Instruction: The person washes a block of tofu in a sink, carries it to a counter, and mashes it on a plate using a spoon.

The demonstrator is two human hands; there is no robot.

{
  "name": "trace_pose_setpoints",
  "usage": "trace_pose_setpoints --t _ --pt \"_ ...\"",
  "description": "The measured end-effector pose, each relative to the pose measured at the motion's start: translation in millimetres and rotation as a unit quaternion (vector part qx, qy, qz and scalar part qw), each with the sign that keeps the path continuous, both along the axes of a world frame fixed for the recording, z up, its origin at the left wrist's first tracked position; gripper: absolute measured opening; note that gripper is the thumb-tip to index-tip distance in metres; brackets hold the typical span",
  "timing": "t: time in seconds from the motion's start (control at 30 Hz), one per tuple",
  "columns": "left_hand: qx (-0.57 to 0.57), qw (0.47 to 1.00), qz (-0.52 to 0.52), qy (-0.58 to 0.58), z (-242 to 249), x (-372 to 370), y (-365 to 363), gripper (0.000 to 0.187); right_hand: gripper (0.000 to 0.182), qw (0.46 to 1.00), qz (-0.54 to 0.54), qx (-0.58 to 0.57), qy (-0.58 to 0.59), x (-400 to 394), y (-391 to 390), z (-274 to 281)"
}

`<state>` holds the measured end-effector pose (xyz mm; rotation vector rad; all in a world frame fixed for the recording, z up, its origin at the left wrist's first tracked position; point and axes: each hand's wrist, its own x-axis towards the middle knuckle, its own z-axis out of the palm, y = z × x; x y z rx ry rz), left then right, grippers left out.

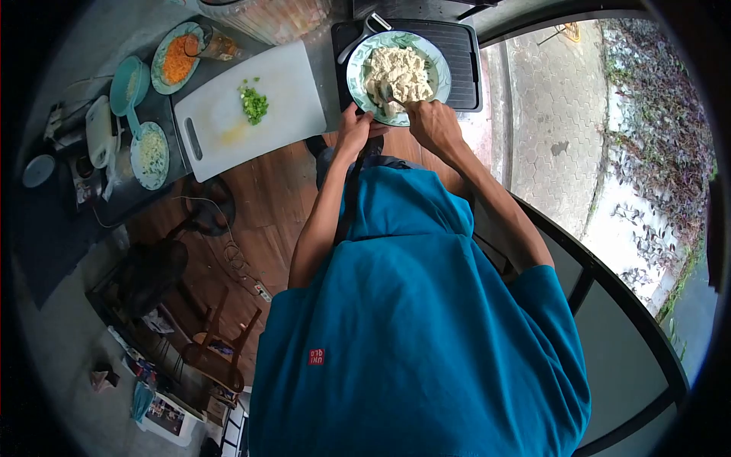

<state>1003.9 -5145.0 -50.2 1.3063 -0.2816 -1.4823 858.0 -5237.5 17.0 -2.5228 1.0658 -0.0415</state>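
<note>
The bowl looks smooth and shiny, the white cutting board is matt plastic, the fork is shiny metal, and the floor is wood.

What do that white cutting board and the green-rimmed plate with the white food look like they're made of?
The cutting board looks like plastic: uniformly white, matte, with a moulded handle slot and a faint yellow stain. The plate looks like glazed ceramic or melamine: a smooth, slightly glossy rim with a printed green leaf pattern. The picture cannot settle which.

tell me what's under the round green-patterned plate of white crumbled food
The green-patterned plate sits on a dark ridged tray. The tray's middle is covered by the plate, so nothing there can be seen.
</note>
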Motion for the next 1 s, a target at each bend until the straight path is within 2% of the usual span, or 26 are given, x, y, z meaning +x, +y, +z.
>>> trace_pose_setpoints --t 0.1,0.2,0.27,0.37,0.5,0.57,0.6,0.67,0.7,0.83,0.9,0.93,1.0 --pt "-0.002 1.000 0.003 -0.007 -3.0 3.6 -1.2 0.024 0.014 0.999 0.005 -0.032 -0.031 4.5 4.1 23.2" --pt "-0.014 1.000 -0.010 -0.013 -2.5 3.5 -0.4 0.024 0.015 0.999 0.050 -0.012 0.017 0.0 6.5 -3.1" --pt "0.009 1.000 -0.006 -0.010 -0.6 3.5 -1.3 0.024 0.015 0.998 0.041 -0.039 0.006 -1.6 3.7 -5.6" --pt "0.004 1.000 -0.005 -0.006 -1.8 2.0 4.7 0.025 0.017 0.999 0.024 -0.017 -0.026 2.8 5.0 8.6" --pt "-0.005 1.000 -0.014 -0.005 1.3 3.1 3.0 0.025 0.018 1.000 0.011 -0.005 -0.003 0.3 6.3 5.7" --pt "-0.010 1.000 -0.005 0.002 3.4 6.8 -4.1 0.026 0.023 0.998 -0.038 0.026 -0.033 -6.6 -5.0 -3.6" --pt "-0.009 1.000 -0.011 -0.005 1.7 7.4 -4.0 0.026 0.023 0.998 -0.034 0.026 -0.035 -4.0 -10.1 7.6" --pt "-0.004 1.000 -0.017 -0.010 0.4 7.5 2.5 0.027 0.029 0.984 -0.092 0.136 -0.073 -5.9 -17.9 37.2" --pt "-0.001 1.000 -0.022 -0.003 1.2 9.1 2.9 0.027 0.030 0.984 -0.099 0.133 -0.071 -7.8 -21.1 51.2" --pt "0.000 1.000 -0.027 0.004 3.2 14.4 2.9 0.029 0.034 0.986 -0.100 0.111 -0.069 -17.2 -40.3 28.2" --pt "-0.008 0.999 -0.031 0.002 -1.3 14.5 2.9 0.029 0.039 0.995 0.034 -0.087 0.041 -21.1 -34.4 -6.8" --pt "-0.016 0.999 -0.033 0.000 -2.6 15.6 1.4 0.030 0.041 0.989 0.048 -0.132 0.047 -22.4 -25.0 -19.1" --pt "-0.008 0.999 -0.031 -0.005 -0.4 15.6 -0.2 0.030 0.039 0.989 0.052 -0.138 0.001 -23.5 -25.0 -20.5"
